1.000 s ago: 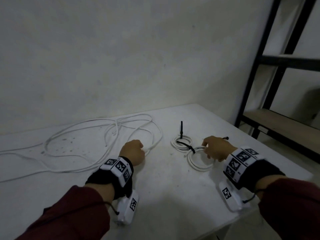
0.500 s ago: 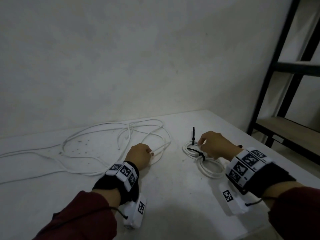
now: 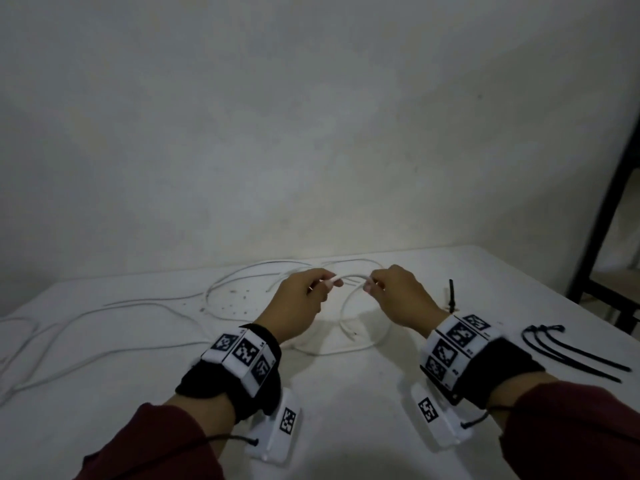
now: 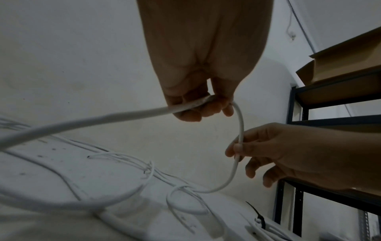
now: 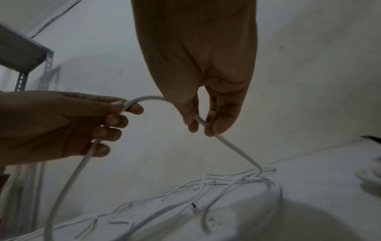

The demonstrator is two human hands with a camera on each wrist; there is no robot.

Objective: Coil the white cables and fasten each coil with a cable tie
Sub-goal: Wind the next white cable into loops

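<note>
A long white cable point(image 3: 351, 276) arcs between my two hands above the white table point(image 3: 346, 393). My left hand point(image 3: 322, 285) grips it with curled fingers point(image 4: 206, 107), and one strand trails down to the left. My right hand point(image 3: 372, 285) pinches it between thumb and fingertips point(image 5: 199, 125). From there it drops to the loose loops point(image 3: 221, 289) lying on the table. A cut cable end point(image 5: 193, 209) lies among them. A tied coil point(image 4: 268, 229) sits by my right wrist, its black tie tail point(image 3: 451, 294) standing up.
Several loose black cable ties point(image 3: 575, 351) lie on the table to the right of my right wrist. A dark metal shelf rack point(image 3: 602, 202) stands past the table's right edge. The wall runs close behind the table.
My right hand has left the tied coil and moved left to the loose cable. Both hands have risen off the table with a stretch of cable held between them.
</note>
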